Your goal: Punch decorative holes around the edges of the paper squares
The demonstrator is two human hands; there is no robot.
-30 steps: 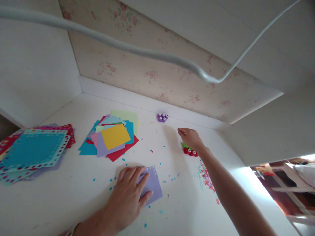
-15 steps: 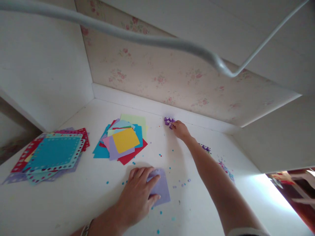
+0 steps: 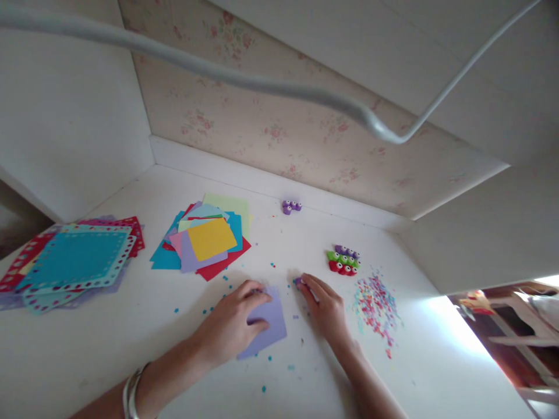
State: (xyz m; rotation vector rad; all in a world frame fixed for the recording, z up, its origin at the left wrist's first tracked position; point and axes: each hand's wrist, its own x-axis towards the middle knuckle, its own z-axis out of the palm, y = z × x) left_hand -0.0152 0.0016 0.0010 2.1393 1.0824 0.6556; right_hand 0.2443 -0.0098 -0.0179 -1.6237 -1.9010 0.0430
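A square of light purple paper lies on the white table in front of me. My left hand rests over its left edge, thumb and fingers apart. Pinched in the fingers of my right hand is a small purple craft punch, just right of the paper and mostly hidden by the fingertips. Several more purple punches stand by the wall. To the right sit rows of purple, green and red punches.
Plain coloured paper sheets overlap at centre left. Farther left lies a pile of sheets with punched borders. Confetti is heaped at right, with scattered bits around the paper. A white rail crosses overhead before a floral wall.
My right hand has come back from the wall toward the purple paper, bringing a purple punch. My left hand's fingers have drawn back toward the paper's left edge.
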